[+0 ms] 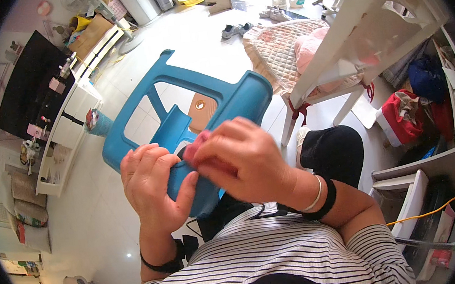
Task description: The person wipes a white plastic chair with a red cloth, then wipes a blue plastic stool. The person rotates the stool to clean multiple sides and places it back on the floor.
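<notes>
A blue plastic chair (138, 87), its open frame facing up, is tilted in front of me close to my lap. My left hand (153, 183) grips its near edge, fingers over the rim and thumb on the near side. Bunched in my right hand (238, 161) is a pink cloth (201, 147), pressed near a corner of the chair beside my left fingers. That hand is slightly blurred. Part of the chair lies hidden under both hands.
A tan plastic piece (202, 111) with a round hole shows through the frame. Right of the chair stand a white wooden chair (310, 62) and a quilted mat (268, 50). A blue waste bin (99, 124) is by the white TV cabinet (78, 103) at left.
</notes>
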The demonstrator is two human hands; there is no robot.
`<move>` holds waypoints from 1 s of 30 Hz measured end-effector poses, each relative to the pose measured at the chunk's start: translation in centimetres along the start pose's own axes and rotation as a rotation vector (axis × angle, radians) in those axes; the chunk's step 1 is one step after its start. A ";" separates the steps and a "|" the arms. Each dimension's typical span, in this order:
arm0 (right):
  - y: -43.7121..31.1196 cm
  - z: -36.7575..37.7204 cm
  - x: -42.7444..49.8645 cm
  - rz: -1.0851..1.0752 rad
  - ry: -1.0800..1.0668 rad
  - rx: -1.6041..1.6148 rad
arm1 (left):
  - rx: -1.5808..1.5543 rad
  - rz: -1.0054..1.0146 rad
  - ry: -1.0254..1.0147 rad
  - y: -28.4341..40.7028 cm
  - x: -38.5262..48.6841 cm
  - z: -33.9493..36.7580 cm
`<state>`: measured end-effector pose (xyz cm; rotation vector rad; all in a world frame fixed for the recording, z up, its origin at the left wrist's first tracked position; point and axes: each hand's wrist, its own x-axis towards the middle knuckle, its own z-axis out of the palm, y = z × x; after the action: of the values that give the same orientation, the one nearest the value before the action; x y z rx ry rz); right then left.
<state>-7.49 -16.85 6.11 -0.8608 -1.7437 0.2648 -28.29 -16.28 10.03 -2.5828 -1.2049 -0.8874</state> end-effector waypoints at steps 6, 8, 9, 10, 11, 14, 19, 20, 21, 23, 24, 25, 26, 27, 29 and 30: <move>5.1 -3.4 1.3 0.177 0.281 -0.158 | 0.000 0.033 0.072 -0.5 -0.2 0.3; 7.2 -4.0 1.9 0.148 0.316 -0.298 | -0.011 0.012 0.053 -0.4 -0.4 0.3; 7.8 -3.9 1.9 0.139 0.276 -0.389 | -0.019 0.007 0.052 -0.4 -0.3 0.4; 8.0 -3.7 1.8 0.106 0.240 -0.429 | -0.014 0.017 0.051 -0.3 -0.3 0.4; 7.8 -3.4 1.6 0.102 0.219 -0.461 | -0.010 0.019 0.052 -0.3 -0.2 0.5; 6.2 -2.5 1.4 0.172 0.127 -0.423 | -0.003 0.024 0.047 0.0 0.0 0.7; 2.5 -1.4 1.5 0.049 0.047 -0.320 | -0.003 0.047 0.050 0.3 0.7 1.0; 2.0 -1.2 1.5 0.012 0.012 -0.244 | 0.000 0.047 0.048 0.4 0.8 1.0; 1.9 -1.4 1.5 0.049 -0.022 -0.048 | 0.004 0.047 0.046 0.4 0.8 1.0; 2.1 -2.1 1.4 0.094 -0.118 0.338 | -0.005 0.042 0.052 0.6 0.8 0.9; 2.6 -3.0 1.2 0.402 -0.117 0.585 | -0.010 0.039 0.054 0.6 0.7 0.8; 3.3 -3.8 1.2 0.415 0.003 0.428 | -0.013 0.039 0.057 0.6 0.6 0.8; 4.2 -4.3 1.4 0.401 0.125 0.284 | -0.017 0.038 0.061 0.6 0.5 0.7; 5.1 -4.9 1.4 0.366 0.196 0.124 | -0.021 0.038 0.067 0.6 0.4 0.7; 6.7 -6.0 1.4 0.299 0.294 -0.222 | -0.017 0.043 0.072 0.6 0.2 0.7; 7.3 -6.1 1.3 0.254 0.316 -0.403 | -0.016 0.047 0.076 0.5 0.1 0.7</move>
<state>0.87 -12.30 5.07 -1.3427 -1.4101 -0.0620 -27.53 -16.32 9.53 -2.5531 -1.1171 -0.9801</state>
